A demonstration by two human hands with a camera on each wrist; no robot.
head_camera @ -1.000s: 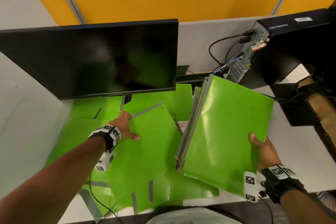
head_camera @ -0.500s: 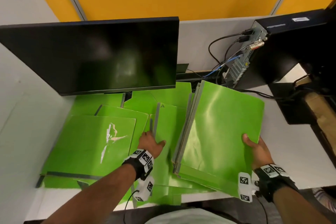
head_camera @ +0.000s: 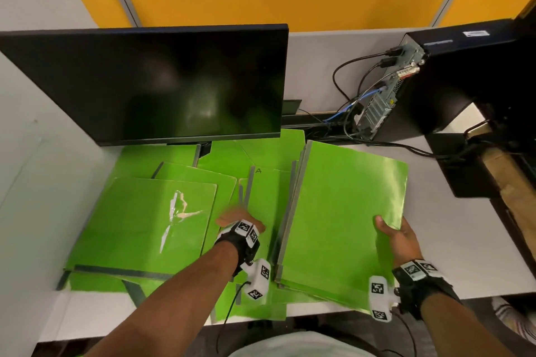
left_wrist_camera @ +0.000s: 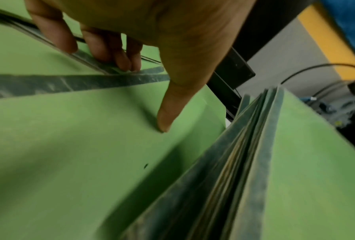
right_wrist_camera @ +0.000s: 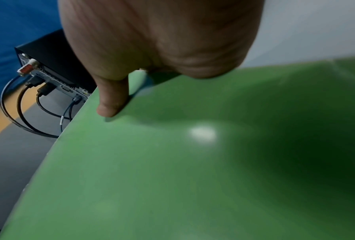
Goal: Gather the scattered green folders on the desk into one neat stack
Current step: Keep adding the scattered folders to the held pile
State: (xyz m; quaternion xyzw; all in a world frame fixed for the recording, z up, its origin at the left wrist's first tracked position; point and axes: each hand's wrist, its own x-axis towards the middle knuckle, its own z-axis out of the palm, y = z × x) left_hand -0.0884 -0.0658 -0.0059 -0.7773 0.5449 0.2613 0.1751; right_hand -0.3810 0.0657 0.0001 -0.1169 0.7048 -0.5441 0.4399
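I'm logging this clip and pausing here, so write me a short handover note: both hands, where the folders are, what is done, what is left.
Right hand: grips the near right edge of the gathered stack, thumb on top.
Left hand: down on the loose folders; fingertips at a grey spine strip, thumb pressing a cover. Nothing lifted.
Done: several folders are collected in the stack, spines roughly together.
Left: the scratched folder and others overlapping below the monitor stay scattered; add them, then square the stack.
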